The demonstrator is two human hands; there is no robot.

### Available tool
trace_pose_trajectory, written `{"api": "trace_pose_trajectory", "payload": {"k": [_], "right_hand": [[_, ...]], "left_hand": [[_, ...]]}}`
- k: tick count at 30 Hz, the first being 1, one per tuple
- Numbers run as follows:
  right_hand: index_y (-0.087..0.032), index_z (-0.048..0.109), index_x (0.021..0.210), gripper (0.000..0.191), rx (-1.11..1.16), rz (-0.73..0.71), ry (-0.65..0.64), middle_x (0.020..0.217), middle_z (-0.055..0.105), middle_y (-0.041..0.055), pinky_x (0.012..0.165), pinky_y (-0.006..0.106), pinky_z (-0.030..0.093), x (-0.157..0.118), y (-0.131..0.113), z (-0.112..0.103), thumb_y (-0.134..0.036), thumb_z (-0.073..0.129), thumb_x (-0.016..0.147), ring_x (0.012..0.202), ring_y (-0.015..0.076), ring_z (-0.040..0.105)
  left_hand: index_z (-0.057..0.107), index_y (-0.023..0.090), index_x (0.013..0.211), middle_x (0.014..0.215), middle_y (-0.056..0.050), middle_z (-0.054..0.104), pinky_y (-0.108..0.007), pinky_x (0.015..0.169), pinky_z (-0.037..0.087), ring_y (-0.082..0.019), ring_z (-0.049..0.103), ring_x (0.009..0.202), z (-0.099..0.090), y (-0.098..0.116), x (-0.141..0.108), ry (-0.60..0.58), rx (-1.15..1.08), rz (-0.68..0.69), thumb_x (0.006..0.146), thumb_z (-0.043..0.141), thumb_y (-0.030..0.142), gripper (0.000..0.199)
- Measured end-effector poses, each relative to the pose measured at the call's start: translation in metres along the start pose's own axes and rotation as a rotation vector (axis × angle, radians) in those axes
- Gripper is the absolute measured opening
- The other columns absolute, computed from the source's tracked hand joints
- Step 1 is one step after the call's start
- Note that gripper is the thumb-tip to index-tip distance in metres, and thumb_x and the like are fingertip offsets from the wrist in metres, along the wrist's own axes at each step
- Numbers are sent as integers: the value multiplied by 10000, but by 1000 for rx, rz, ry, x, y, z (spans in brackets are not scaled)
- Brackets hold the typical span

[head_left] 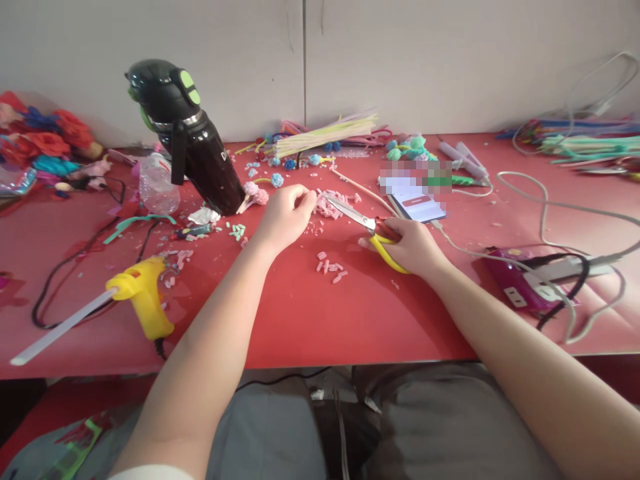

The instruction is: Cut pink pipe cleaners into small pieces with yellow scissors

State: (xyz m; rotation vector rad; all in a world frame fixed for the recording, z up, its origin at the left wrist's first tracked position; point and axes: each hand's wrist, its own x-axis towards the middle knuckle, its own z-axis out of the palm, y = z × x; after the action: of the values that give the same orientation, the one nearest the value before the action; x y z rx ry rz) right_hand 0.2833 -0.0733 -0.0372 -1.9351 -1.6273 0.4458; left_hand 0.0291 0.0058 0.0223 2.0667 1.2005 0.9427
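My right hand (413,247) grips a pair of scissors (383,252) with yellow and red handles, the blades pointing left toward my other hand. With thumb and fingers pinched together, my left hand (289,217) is held just left of the blade tips. Whatever it pinches, if anything, is too small to make out. Beneath and behind the blades lies a pile of short pink cut pieces (327,208). A smaller scatter of pink pieces (330,267) rests nearer to me on the red table (310,320).
On the left stand a black bottle (207,160) and a yellow glue gun (145,293) with its cord. Pipe cleaners (325,137) lie at the back. A phone (423,205) is behind my right hand. Cables run to a purple power strip (520,280) at right.
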Motion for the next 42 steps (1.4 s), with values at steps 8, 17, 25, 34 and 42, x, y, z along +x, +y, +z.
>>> {"api": "trace_pose_trajectory", "payload": {"k": [8,17,25,34,42], "right_hand": [[-256,394,688,750,-26,-7,-19,675,404,-22,627,332,308,1,2,0,-913,753,652,692,159,358],[-254,377,670,762,-29,-13,-10,656,407,-17,619,336,307,1,1,-1,-925,739,662,681,158,353],[-254,379,662,783,-26,-16,-16,654,423,-13,619,337,298,1,0,-2,-950,737,652,679,159,358],[-251,357,653,782,-35,-27,-20,635,404,-14,606,332,283,2,1,-2,-924,754,667,674,155,340],[-249,372,645,774,-42,-19,-17,635,382,-14,604,341,289,2,1,-1,-927,745,657,677,160,335]], "left_hand": [[400,237,659,630,11,484,-353,642,318,-165,455,637,-1,0,0,-32,32,9,1079,513,227,435],[440,230,663,650,9,488,-349,664,338,-171,453,666,-3,-3,1,-16,49,75,1049,547,210,401],[518,222,693,689,-7,583,-339,713,397,-180,527,700,-4,-10,4,-1,64,104,1017,578,191,331],[569,223,716,672,2,604,-338,714,416,-182,528,686,-5,-10,4,-6,86,98,991,616,181,282],[572,221,712,670,5,592,-335,701,414,-179,521,674,-5,-8,4,-2,97,80,987,622,177,283]]}}
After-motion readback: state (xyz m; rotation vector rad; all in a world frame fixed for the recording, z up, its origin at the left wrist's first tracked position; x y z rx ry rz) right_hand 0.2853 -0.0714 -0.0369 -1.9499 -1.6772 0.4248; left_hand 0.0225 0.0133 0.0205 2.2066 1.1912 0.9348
